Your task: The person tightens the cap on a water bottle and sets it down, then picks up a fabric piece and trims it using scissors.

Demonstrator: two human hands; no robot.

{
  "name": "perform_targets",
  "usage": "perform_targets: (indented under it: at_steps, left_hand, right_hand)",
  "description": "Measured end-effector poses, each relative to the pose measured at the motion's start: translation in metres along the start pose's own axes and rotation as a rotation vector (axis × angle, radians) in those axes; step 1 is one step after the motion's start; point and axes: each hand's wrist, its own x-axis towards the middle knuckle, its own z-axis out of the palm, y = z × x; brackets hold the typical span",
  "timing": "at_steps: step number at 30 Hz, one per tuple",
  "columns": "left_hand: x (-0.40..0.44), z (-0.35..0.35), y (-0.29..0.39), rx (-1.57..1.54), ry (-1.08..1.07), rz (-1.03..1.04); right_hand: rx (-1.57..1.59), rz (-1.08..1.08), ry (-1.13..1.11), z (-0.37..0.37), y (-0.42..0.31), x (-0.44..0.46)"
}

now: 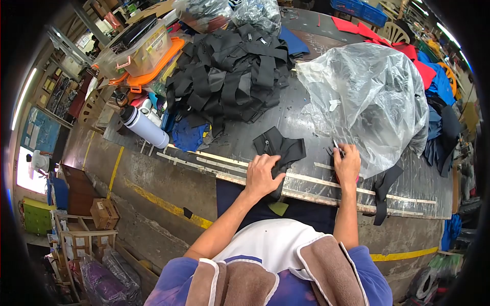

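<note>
Near the table's front edge, my left hand [263, 176] rests with fingers apart on a black fabric piece [290, 150] that has a zipper at its upper left. Part of that piece hangs over the edge below my hand. To the right, my right hand [347, 162] has its fingers closed around a small tool with a pointed metal tip, which looks like scissors [335, 145]. The handles are mostly hidden by the fingers. A clear plastic bag [370, 97] lies just beyond my right hand, and a black strip [386, 189] hangs over the edge beside it.
A large heap of black fabric pieces [229, 74] lies at the back left. A pale bottle [145, 128], blue cloth [189, 135] and a plastic box with orange trim [148, 53] stand or lie left of it. Red pieces [426, 75] lie at the far right.
</note>
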Motion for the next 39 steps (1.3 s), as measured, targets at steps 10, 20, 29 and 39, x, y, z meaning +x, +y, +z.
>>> perform_targets:
  at_steps: [10,20,29,39]
  left_hand:
    - [0.006,0.000,-0.036,-0.402,-0.075,-0.409]
    - [-0.002,0.013,-0.034,-0.378,-0.148,-0.493]
    - [-0.001,0.002,0.010,0.021,-0.019,-0.021]
    - [-0.002,0.024,-0.013,-0.094,-0.065,-0.213]
  right_hand:
    - [0.054,-0.152,0.074,-0.010,-0.024,-0.010]
    - [0.471,-0.011,-0.304,-0.004,-0.110,-0.044]
    - [0.458,0.008,-0.358,-0.002,-0.107,-0.050]
    - [0.438,0.037,-0.371,-0.008,-0.114,-0.058]
